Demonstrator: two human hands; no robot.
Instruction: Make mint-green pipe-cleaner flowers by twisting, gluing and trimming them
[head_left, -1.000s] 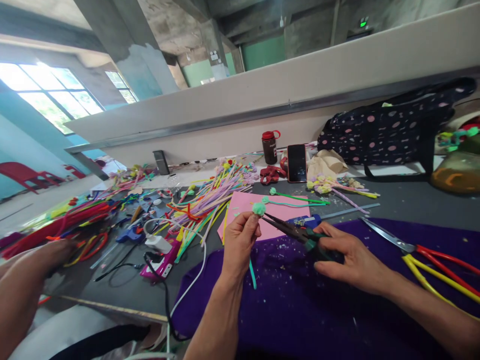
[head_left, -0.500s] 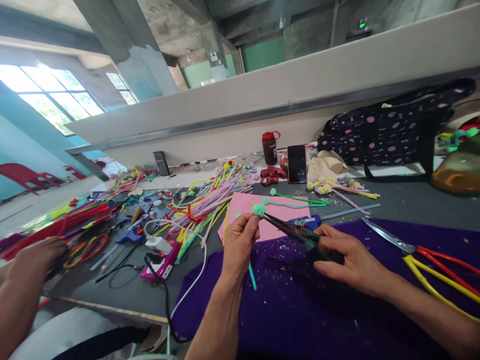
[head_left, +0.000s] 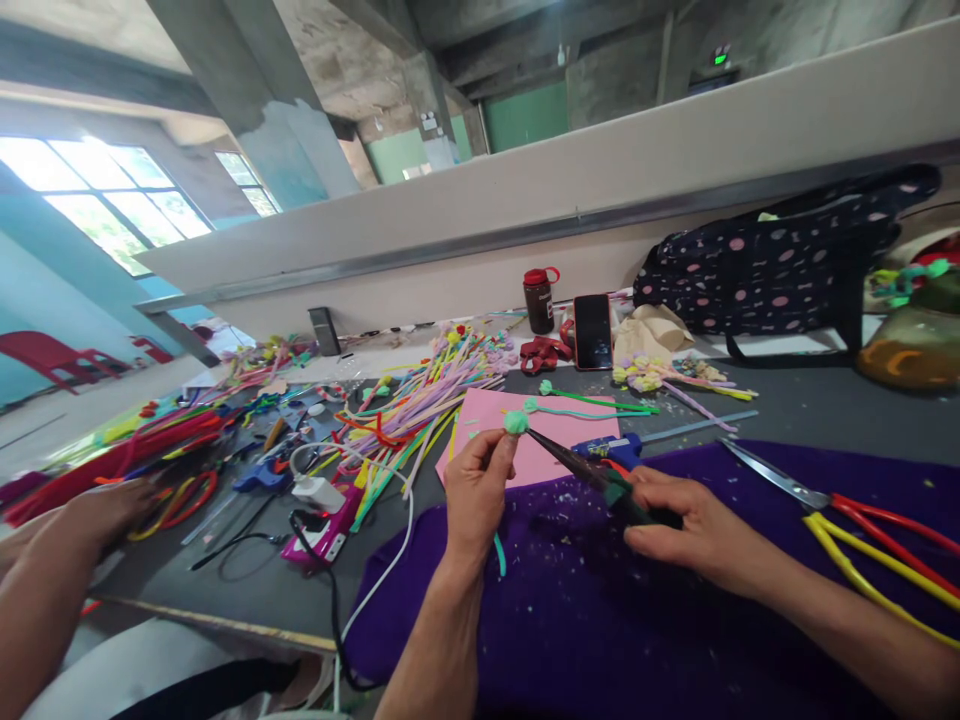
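Note:
Between thumb and fingertips, my left hand (head_left: 480,480) pinches a small mint-green fuzzy flower head (head_left: 516,422). A strip of its stem (head_left: 500,556) shows below the hand. My right hand (head_left: 686,515) is wrapped round the dark green handles of long-nose pliers (head_left: 566,458). The plier tips are at the right side of the flower head; whether they grip a strand cannot be made out. Behind the hands lies a pink sheet (head_left: 536,465), with two green-stemmed flowers (head_left: 592,408) across its upper edge.
A blue glue gun (head_left: 611,447) lies behind the pliers. Large scissors (head_left: 814,497) rest at right on purple cloth (head_left: 570,620). Pipe cleaners (head_left: 442,385), a pink power strip (head_left: 330,530) and cables are left. A co-worker's hand (head_left: 112,510) is far left. A phone (head_left: 592,332) and bottle (head_left: 538,300) stand behind.
The plier jaws, slightly parted before, now look closed together at the flower head. Both my hands have barely shifted. The co-worker's hand has moved a little to the right.

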